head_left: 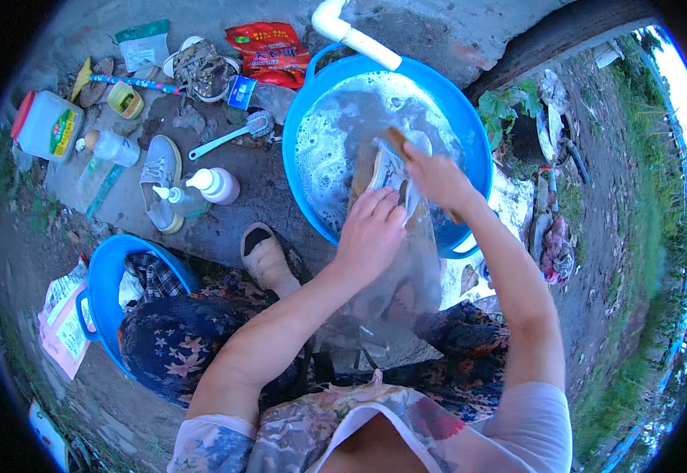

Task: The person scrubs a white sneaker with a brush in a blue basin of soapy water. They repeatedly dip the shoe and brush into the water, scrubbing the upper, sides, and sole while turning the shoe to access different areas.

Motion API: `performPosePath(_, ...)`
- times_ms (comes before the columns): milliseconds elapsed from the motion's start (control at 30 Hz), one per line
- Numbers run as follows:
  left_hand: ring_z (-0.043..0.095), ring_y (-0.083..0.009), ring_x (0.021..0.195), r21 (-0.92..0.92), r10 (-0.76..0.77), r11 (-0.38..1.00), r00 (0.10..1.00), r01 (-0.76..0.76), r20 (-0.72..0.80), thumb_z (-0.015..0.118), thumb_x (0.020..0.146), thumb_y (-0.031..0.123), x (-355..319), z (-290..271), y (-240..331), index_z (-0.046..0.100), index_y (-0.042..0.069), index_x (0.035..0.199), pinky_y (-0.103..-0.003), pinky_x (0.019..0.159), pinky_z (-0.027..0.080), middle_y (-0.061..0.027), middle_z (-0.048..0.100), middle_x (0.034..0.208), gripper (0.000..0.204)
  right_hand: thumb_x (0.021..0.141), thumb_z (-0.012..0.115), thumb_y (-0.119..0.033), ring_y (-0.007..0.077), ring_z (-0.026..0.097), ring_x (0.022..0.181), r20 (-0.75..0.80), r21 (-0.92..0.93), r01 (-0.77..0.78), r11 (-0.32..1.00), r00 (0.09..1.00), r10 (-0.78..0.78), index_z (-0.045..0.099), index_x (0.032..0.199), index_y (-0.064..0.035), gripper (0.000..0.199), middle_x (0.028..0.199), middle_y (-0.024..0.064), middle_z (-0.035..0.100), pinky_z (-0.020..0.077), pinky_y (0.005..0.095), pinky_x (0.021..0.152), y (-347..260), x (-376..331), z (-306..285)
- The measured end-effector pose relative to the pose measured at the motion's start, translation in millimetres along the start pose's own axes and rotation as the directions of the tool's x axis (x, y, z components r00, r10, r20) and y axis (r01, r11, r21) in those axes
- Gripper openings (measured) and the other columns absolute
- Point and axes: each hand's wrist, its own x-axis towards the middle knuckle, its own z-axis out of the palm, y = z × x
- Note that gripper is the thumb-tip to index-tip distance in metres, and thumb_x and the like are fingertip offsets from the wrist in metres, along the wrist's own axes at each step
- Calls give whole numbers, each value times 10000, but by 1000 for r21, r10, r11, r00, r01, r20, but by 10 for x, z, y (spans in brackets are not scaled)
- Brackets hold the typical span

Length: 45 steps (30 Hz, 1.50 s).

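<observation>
Over a large blue basin (295, 177) of sudsy grey water, my left hand (373, 229) presses a pale shoe (388, 172) against a wet brownish board (422, 260). The board slopes out of the basin toward my lap. My right hand (440, 180) is closed around a wooden brush (395, 144), held against the shoe's upper side; motion blurs it a little. The fingers of my left hand curl over the near end of the shoe. The brush's bristles are hidden.
A white pipe (355, 35) juts over the basin's far rim. To the left are a grey shoe (159, 181), pump bottles (216, 186), a white-handled brush (229, 135), a red bag (269, 54) and a lidded tub (48, 126). A smaller blue bucket (107, 315) holds cloth beside my knee.
</observation>
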Motion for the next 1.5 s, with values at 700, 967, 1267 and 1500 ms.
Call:
performPosePath(700,449,-316,1175,4,30,1000,999,-29,-37,707,678,88,94,97,55,527,29,949,-456,1010,354,-151,515,1177,332,926,428,-318,438,589,926,-82,-24,-226,974,971,223,412,1354,-171,453,1000,251,621,470,471,836,398,-35,62)
performPosePath(967,460,-326,1163,31,29,999,999,-28,-26,720,665,85,46,80,15,521,25,954,-461,996,364,-152,513,1179,356,924,420,-325,413,564,1018,97,13,-127,992,987,125,481,1302,-136,427,1105,224,597,450,447,887,387,-250,-192)
performPosePath(1267,458,-328,1168,32,18,999,999,-17,-48,724,655,79,-3,57,-17,511,20,949,-455,987,371,-156,513,1186,368,928,397,-326,420,567,1011,94,140,36,990,994,-50,419,1347,-180,445,1084,200,612,440,482,882,548,-424,-109)
performPosePath(1500,464,-332,1167,19,51,999,998,-50,-38,726,644,71,114,143,93,510,23,943,-460,980,377,-160,519,1180,372,929,380,-342,413,571,1007,-86,-90,-322,942,945,315,347,1388,-180,488,1048,233,615,443,482,877,557,73,177)
